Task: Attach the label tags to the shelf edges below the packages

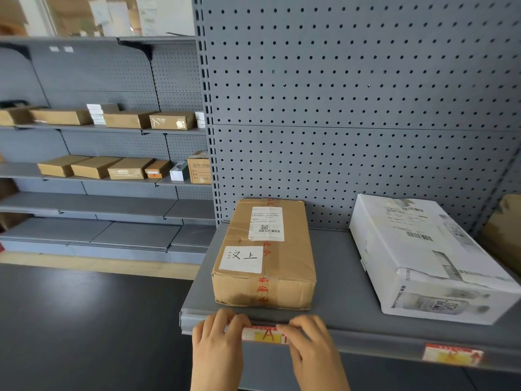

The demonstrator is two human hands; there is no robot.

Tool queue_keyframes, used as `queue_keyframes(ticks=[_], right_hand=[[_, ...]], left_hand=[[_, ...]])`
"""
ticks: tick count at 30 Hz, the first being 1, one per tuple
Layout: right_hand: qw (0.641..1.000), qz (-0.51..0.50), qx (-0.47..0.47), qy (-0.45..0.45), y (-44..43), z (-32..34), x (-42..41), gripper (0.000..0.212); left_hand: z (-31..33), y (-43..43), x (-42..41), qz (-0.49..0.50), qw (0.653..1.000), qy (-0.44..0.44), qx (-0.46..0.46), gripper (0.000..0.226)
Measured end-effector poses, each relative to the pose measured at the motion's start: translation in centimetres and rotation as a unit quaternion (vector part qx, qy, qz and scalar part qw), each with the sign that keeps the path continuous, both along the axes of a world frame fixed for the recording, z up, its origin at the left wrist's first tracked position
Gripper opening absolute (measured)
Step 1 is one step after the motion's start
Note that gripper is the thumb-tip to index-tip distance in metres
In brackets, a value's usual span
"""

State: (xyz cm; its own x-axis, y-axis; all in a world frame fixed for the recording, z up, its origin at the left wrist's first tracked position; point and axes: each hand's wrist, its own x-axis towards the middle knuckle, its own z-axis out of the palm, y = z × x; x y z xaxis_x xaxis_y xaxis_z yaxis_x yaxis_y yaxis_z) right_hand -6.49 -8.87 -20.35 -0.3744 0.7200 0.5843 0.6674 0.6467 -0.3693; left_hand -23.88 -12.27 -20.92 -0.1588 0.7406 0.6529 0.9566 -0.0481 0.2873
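Note:
A brown cardboard package [265, 255] with a white handwritten sticker lies on the grey shelf [332, 277]. Right below it, on the shelf's front edge [366, 338], sits a red, white and yellow label tag [265, 334] marked "A". My left hand [218, 348] presses the tag's left end with its fingertips, and my right hand [313, 351] presses the right end. A second, similar label tag [452, 354] is on the edge under the white package [428, 258] to the right.
A grey pegboard panel [352, 94] backs the shelf. A brown parcel [504, 230] shows at the far right. To the left, another shelving run [98, 131] holds several cardboard boxes. The dark floor [84, 320] lies below left.

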Motion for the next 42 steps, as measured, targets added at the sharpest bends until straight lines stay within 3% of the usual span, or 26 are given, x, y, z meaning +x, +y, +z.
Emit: queue_keyframes(ticks=[13,19,26,32,34,36,38,39,40,41,42], right_hand=[[1.000,0.008,0.022,0.004,0.2,0.0,-0.9,0.043],[1.000,-0.004,0.013,-0.007,0.1,-0.3,-1.1,0.049],[0.998,-0.009,0.017,-0.053,-0.2,-0.2,-1.2,0.044],[0.993,-0.019,0.036,-0.107,-0.4,-0.1,-1.1,0.048],[0.994,-0.011,0.012,-0.107,-0.6,-0.3,-1.0,0.052],[0.994,0.007,-0.066,-0.091,-0.4,-0.3,-0.6,0.054],[0.996,0.008,-0.043,-0.081,-0.4,0.3,-0.8,0.041],[0.992,0.002,-0.090,-0.084,-0.7,1.4,-0.6,0.025],[0.984,-0.081,-0.033,-0.155,0.3,2.0,-0.5,0.012],[0.967,-0.056,0.022,-0.246,5.8,-4.2,0.9,0.018],[0.978,-0.047,-0.048,-0.199,9.7,-9.9,2.5,0.028]], left_hand=[[0.3,-0.2,-0.5,-0.001,1.000,-0.016,0.002,0.021],[-0.3,-0.1,-0.4,-0.026,0.999,-0.016,0.018,0.037],[-0.4,0.2,-0.8,-0.059,0.997,-0.007,0.057,0.029],[-0.4,0.2,-1.0,-0.050,0.998,0.008,0.025,0.033],[-0.1,-0.1,-0.8,-0.045,0.999,0.016,0.001,0.030],[0.5,-0.2,-0.8,-0.049,0.998,0.018,-0.035,0.045],[1.2,-0.2,-0.8,-0.061,0.995,0.003,-0.083,0.052],[1.6,-0.2,-0.6,-0.063,0.993,0.011,-0.097,0.050],[2.3,0.0,-0.7,-0.072,0.990,0.004,-0.120,0.046],[2.9,0.4,-0.5,-0.082,0.991,0.011,-0.101,0.037],[3.7,0.9,-0.3,-0.090,0.992,0.006,-0.083,0.024]])
